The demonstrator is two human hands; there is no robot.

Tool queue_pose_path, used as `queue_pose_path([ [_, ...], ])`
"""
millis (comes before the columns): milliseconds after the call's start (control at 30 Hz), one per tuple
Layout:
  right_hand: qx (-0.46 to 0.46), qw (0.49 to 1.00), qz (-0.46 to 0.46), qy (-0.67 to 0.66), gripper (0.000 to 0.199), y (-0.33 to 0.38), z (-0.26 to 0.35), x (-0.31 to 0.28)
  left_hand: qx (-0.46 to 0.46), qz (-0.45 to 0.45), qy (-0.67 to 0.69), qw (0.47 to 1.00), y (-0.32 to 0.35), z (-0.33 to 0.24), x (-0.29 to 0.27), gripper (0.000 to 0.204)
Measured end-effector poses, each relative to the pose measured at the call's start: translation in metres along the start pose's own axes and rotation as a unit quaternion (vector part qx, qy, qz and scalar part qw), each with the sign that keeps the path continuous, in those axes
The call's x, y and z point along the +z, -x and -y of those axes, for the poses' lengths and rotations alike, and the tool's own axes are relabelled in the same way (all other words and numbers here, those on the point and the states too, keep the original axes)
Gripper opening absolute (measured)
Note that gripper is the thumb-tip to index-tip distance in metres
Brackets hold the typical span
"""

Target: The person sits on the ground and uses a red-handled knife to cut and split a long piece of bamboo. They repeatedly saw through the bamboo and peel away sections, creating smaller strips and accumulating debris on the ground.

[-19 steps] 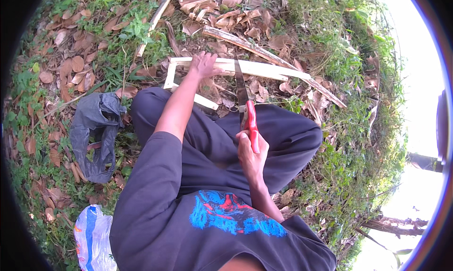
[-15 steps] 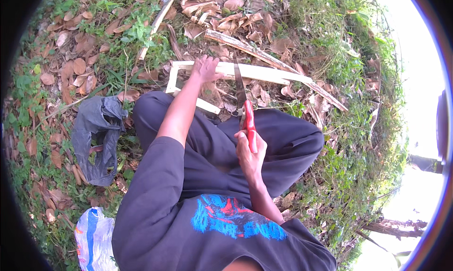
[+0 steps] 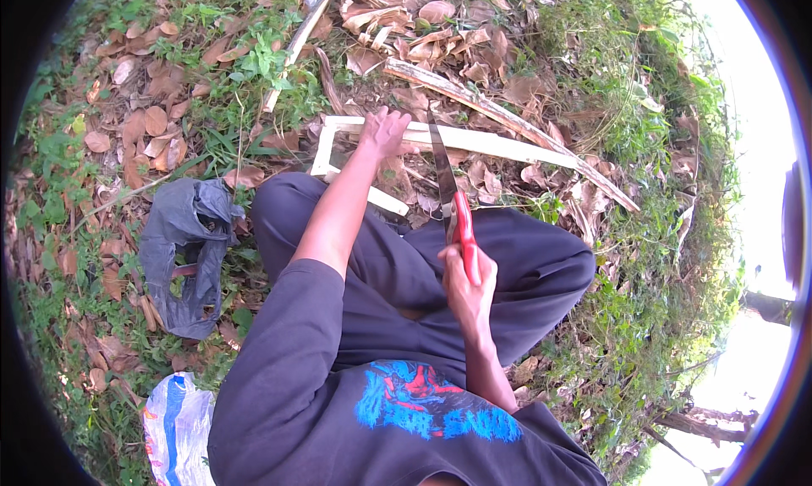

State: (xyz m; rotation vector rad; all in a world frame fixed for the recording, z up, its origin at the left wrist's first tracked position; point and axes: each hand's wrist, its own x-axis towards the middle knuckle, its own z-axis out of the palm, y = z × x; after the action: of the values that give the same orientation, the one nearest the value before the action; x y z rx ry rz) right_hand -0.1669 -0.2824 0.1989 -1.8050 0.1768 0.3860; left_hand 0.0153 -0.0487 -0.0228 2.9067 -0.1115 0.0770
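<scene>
I sit on the ground with crossed legs in dark trousers. My left hand (image 3: 385, 132) reaches forward and grips a long pale split stalk (image 3: 507, 144) that lies across the leaf litter in front of me. My right hand (image 3: 467, 283) is closed round the red handle of a knife (image 3: 451, 200), whose dark blade points away from me toward the stalk, its tip just right of my left hand. Shorter pale strips (image 3: 324, 152) lie beside my left wrist.
A crumpled dark grey plastic bag (image 3: 184, 253) lies on the grass at my left. A white and blue sack (image 3: 178, 427) sits by my left elbow. Dry leaves, brown fronds (image 3: 507, 118) and green weeds cover the ground around me; a slope of grass falls away on the right.
My left hand stays on the pale stalk. The knife in my right hand has shifted slightly forward, blade tip closer to the stalk.
</scene>
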Motion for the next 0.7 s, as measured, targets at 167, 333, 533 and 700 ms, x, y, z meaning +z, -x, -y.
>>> queue_pose_path([
  [167, -0.025, 0.998, 0.023, 0.044, 0.019, -0.034, 0.013, -0.004, -0.030, 0.032, -0.002, 0.999, 0.000, -0.005, -0.002, 0.075],
  [333, -0.013, 1.000, 0.012, 0.021, 0.017, -0.010, 0.006, 0.003, -0.035, 0.092, -0.007, 0.995, -0.003, -0.009, -0.016, 0.068],
  [533, -0.054, 0.998, -0.007, 0.014, 0.017, -0.048, -0.006, 0.018, -0.037, 0.070, 0.012, 0.997, -0.004, -0.010, -0.016, 0.069],
  [700, 0.006, 0.999, 0.026, 0.018, 0.016, -0.001, -0.003, 0.006, -0.037, 0.064, 0.004, 0.997, 0.000, -0.002, 0.000, 0.073],
])
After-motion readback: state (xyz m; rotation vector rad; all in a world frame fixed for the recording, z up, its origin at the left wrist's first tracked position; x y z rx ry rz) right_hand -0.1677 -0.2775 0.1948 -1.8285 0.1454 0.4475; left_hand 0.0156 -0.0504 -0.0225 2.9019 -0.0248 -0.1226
